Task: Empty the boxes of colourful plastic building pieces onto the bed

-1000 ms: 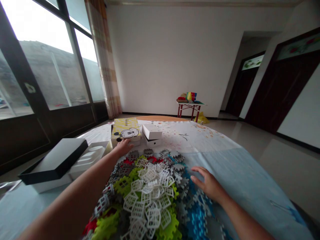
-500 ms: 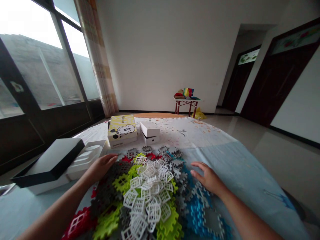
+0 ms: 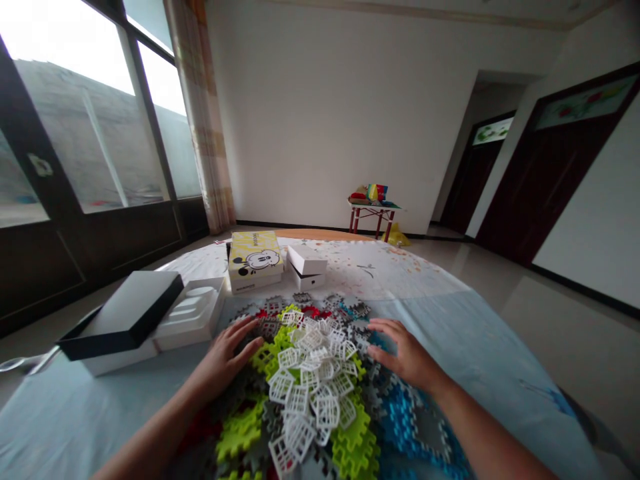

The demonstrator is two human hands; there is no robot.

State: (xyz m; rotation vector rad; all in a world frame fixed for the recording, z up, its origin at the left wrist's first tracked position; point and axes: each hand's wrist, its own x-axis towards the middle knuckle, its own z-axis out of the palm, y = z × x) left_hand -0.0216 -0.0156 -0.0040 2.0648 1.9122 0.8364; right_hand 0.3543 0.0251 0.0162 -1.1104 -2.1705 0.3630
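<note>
A heap of flat interlocking plastic pieces [image 3: 310,387] in white, lime green, grey, red and blue lies on a pale blue cloth [image 3: 480,360] before me. My left hand [image 3: 227,353] rests flat on the heap's left side, fingers spread over grey and green pieces. Flat on the right side lies my right hand [image 3: 405,353], fingers spread over grey and blue pieces. Neither hand grips anything. White lattice pieces [image 3: 313,383] are piled between the two hands.
A black box lid [image 3: 127,313] lies on a white box with a moulded tray [image 3: 193,313] at the left. A yellow cartoon-mouse box [image 3: 254,257] and a small white box [image 3: 307,263] stand beyond the heap. A small red-legged table [image 3: 373,210] stands by the far wall.
My left hand has drawn back from the yellow box and settled on the heap's left side. My right hand has shifted slightly inward. The view has tilted a little.
</note>
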